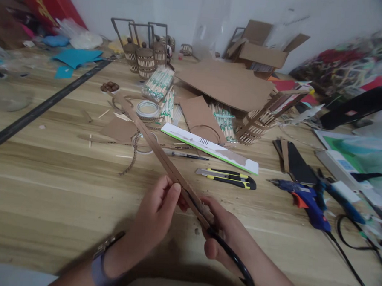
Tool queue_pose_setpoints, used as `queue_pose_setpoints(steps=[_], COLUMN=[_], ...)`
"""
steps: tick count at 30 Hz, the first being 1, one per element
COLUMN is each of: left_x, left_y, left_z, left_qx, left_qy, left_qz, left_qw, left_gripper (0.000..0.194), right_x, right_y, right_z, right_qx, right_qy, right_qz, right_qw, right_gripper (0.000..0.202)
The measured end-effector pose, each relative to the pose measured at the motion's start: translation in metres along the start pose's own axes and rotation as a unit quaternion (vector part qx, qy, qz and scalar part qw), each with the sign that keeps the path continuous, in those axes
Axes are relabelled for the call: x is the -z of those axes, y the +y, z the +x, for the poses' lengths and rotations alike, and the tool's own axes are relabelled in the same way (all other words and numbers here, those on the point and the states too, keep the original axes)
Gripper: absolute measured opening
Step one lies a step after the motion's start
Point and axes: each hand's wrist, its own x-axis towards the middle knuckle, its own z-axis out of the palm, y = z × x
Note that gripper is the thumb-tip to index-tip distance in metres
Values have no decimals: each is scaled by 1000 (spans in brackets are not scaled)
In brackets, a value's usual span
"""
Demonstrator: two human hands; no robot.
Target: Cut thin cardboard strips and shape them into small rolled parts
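Note:
A long, narrow brown cardboard strip slants across the middle, raised over the table. My left hand pinches it near its lower part, thumb on top. In my right hand are black-handled scissors, their blades lying along the strip's near end. My right fingers are wrapped round the handle, and part of the blades is hidden by the strip and fingers. A yellow and black cutter lies beyond my right hand, near a pen and a white and green strip.
A blue glue gun with a black cable lies at right. Cardboard sheets, stick bundles, tape rolls and small stick baskets stand or lie farther back. A dark metal bar crosses the left side.

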Motion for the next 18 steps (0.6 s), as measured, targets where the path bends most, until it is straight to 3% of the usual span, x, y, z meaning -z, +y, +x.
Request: queue_pose_setpoints(steps=[11,18], left_x=[-3,-6], left_y=[3,0], left_z=[6,3], left_qx=[72,93], left_qy=[-22,-25], left_qz=[-100,-137], left_qw=[992,986], left_gripper=[23,27], right_x=[1,-5], right_y=[-7,1], right_z=[2,1], right_qx=[-35,-11], right_qy=[14,48], right_qz=[-140,-191], right_qw=[989,980], right_gripper=[69,65])
